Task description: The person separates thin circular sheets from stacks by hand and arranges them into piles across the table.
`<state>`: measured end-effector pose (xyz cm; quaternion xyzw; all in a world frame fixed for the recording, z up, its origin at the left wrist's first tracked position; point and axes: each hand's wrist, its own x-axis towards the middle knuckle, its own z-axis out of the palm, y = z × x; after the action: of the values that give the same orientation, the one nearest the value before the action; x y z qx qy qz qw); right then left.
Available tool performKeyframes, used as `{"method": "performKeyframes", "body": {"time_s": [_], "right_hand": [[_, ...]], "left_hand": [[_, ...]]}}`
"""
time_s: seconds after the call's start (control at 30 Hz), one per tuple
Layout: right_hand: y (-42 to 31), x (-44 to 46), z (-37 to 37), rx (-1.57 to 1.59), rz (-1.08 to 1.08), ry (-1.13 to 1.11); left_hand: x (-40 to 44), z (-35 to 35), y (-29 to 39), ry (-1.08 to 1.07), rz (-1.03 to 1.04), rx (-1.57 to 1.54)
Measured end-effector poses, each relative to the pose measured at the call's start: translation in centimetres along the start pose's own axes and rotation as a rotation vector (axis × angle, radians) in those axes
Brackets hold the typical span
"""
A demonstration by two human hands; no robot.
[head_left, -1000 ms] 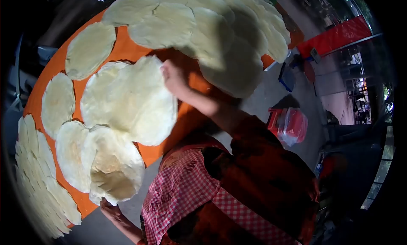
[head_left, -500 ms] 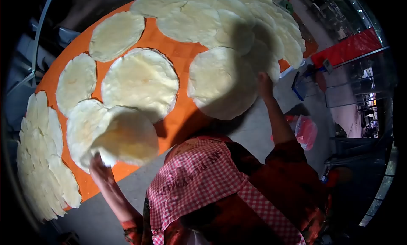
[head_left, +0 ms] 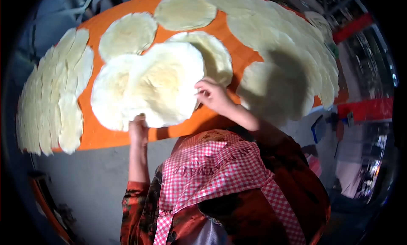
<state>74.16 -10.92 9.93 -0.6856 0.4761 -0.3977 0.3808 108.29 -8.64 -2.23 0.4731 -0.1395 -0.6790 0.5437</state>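
Note:
A thin round flatbread [head_left: 167,82], pale with a faint brown middle, is held between my two hands at the near side of the orange table. My left hand [head_left: 138,128] pinches its near edge. At its right edge, the fingers of my right hand [head_left: 213,95] are closed in a pinch. This sheet partly covers another flatbread [head_left: 109,94] on its left. Behind it, a further round flatbread [head_left: 218,54] is partly hidden, with a shadow across it.
Single flatbreads [head_left: 128,34] lie along the far side of the orange tabletop [head_left: 88,132]. Overlapping rows of flatbreads [head_left: 51,96] cover the left end. More overlapping flatbreads [head_left: 292,54] spread over the right. A red-checked apron [head_left: 212,168] covers my front.
My right hand has come from the right-hand flatbreads to the held sheet's right edge. The held flatbread now looks lifted and spread between both hands. The head view has turned.

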Motion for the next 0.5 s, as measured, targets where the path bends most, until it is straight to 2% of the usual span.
{"method": "performKeyframes", "body": {"time_s": [0.07, 0.13, 0.2, 0.27, 0.43, 0.5], "right_hand": [[-0.6, 0.7, 4.8, -0.460, -0.200, -0.193], [-2.5, 1.6, 8.4, -0.665, -0.115, -0.467], [-1.4, 1.5, 11.2, -0.615, -0.147, -0.588], [1.0, 1.3, 13.2, -0.604, -0.185, -0.630], [1.6, 4.3, 11.2, 0.031, 0.181, -0.810], [2.9, 4.6, 11.4, 0.017, 0.125, -0.782]], "left_hand": [[-1.0, 1.5, -3.3, 0.120, 0.046, -0.011], [-2.1, 2.1, -3.9, 0.168, 0.023, -0.079], [-4.5, 4.7, -2.3, 0.112, 0.026, -0.135], [-4.8, 4.1, -2.2, 0.026, 0.006, -0.255], [-6.4, 4.8, -1.3, -0.165, 0.075, -0.358], [-6.4, 5.6, -1.2, -0.122, 0.099, -0.289]]}}
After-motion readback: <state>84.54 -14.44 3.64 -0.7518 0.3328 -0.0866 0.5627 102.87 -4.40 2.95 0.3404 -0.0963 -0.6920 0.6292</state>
